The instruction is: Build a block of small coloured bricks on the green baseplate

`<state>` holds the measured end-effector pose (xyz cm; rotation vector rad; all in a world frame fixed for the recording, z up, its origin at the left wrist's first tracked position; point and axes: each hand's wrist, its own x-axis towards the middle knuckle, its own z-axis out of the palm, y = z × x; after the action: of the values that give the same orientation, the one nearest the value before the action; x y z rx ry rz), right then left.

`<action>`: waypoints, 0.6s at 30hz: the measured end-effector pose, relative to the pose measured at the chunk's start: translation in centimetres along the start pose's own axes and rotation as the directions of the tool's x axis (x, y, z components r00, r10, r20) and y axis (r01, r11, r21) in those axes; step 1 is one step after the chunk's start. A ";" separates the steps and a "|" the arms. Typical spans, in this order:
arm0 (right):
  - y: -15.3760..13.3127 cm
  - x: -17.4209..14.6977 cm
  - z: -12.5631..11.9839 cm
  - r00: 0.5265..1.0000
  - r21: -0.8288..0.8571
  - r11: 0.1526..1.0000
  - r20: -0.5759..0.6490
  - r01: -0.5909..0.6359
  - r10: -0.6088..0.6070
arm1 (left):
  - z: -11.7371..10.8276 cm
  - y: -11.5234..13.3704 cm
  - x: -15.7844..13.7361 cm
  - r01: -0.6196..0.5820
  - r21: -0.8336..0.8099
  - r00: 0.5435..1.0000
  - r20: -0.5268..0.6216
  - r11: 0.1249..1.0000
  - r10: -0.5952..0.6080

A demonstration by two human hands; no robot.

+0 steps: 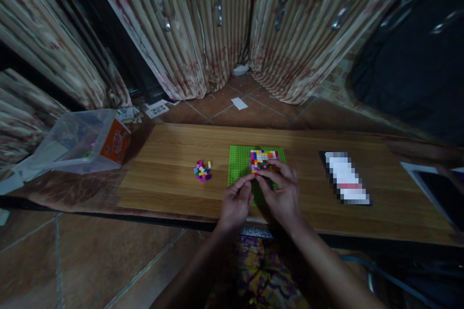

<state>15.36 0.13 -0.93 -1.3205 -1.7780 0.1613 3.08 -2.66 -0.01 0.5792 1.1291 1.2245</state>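
A green studded baseplate lies on the wooden board, bearing a block of multicoloured toy bricks set close together. At the near left corner of that block, my right hand pinches a small red toy brick between thumb and finger, its other fingers bent over the bricks. My left hand is closed, with its index fingertip reaching to the red brick; whatever lies in its grip is hidden. Left of the baseplate is a small pile of loose toy bricks.
A clear plastic bin with an orange label stands left of the wooden board. To the right lies a blurred-out flat object, with a dark tablet-like thing at the far right. Striped curtains hang behind.
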 end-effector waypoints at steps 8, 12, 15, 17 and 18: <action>0.2 -0.2 0.1 0.999 0.031 0.999 -0.029 0.018 -0.017 | -0.3 -0.9 0.4 -0.080 0.077 0.996 0.046 0.994 0.077; 0.2 -0.6 -0.2 0.993 -0.066 0.990 0.008 0.121 -0.121 | -0.2 -1.1 0.4 -0.095 0.100 0.995 0.047 0.990 0.090; 0.2 -0.8 -0.2 0.986 -0.134 0.977 0.032 0.164 -0.161 | -0.2 -1.0 0.3 -0.096 0.101 0.995 0.046 0.990 0.091; 0.2 -0.9 -0.2 0.985 -0.155 0.973 0.042 0.171 -0.166 | -0.2 -0.9 0.2 -0.103 0.117 0.994 0.043 0.988 0.098; 0.2 -0.9 -0.2 0.985 -0.160 0.972 0.043 0.170 -0.165 | -0.1 -0.9 0.2 -0.108 0.127 0.994 0.044 0.986 0.104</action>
<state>15.68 -0.57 -1.44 -1.2789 -1.9522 -0.0596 3.31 -2.72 -0.90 0.7660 1.1645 1.2320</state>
